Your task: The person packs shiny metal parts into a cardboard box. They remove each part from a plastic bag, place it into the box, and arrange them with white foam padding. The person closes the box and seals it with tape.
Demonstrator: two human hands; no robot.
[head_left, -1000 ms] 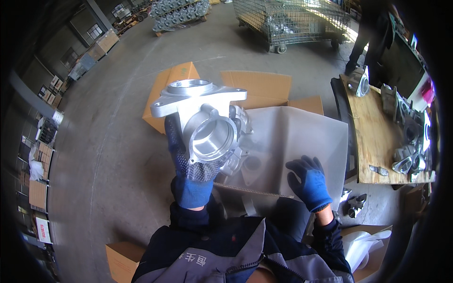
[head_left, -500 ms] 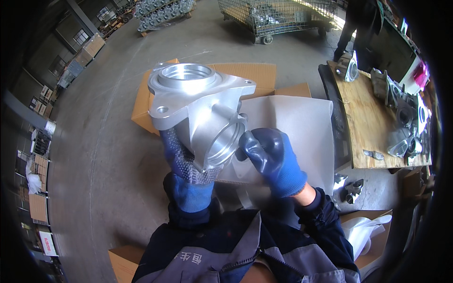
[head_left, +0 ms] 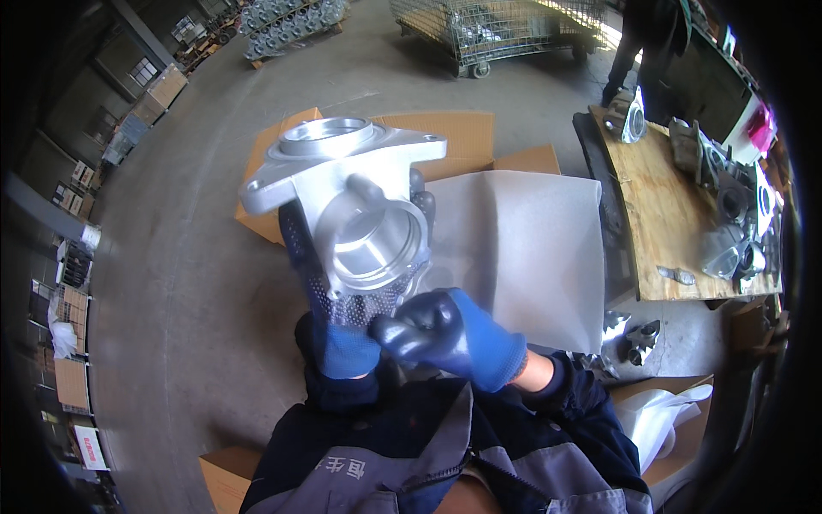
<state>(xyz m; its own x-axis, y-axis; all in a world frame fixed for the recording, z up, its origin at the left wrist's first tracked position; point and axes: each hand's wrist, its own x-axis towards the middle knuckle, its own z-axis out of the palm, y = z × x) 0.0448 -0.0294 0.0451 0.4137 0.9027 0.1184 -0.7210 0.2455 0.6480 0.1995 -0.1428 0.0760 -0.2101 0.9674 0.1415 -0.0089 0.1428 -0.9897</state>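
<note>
A silvery cast-metal housing (head_left: 368, 197) is held up in front of me, with a flanged round opening on top and a wider bore facing me. My left hand (head_left: 351, 317), in a blue knit glove with a dark dotted coating, grips it from below and behind; fingertips show at its right side. Just below the bore, by my left wrist, is my right hand (head_left: 445, 334) in a similar glove. Its fingers are curled closed, and whatever they hold, if anything, is hidden. White foam sheet (head_left: 548, 248) lies over an open cardboard box (head_left: 445, 133) beyond my hands.
At right, a wooden-topped table (head_left: 659, 223) carries several metal castings (head_left: 732, 201). More castings (head_left: 642, 341) are on the floor beside it. A box with white wrapping (head_left: 659, 420) stands at lower right. A wire cage cart (head_left: 505, 38) and a person's legs (head_left: 623, 68) are farther off.
The housing has tipped and turned so its side bore faces me more, shifting slightly left. My right hand has moved down and left, from the bore's rim to near my left wrist.
</note>
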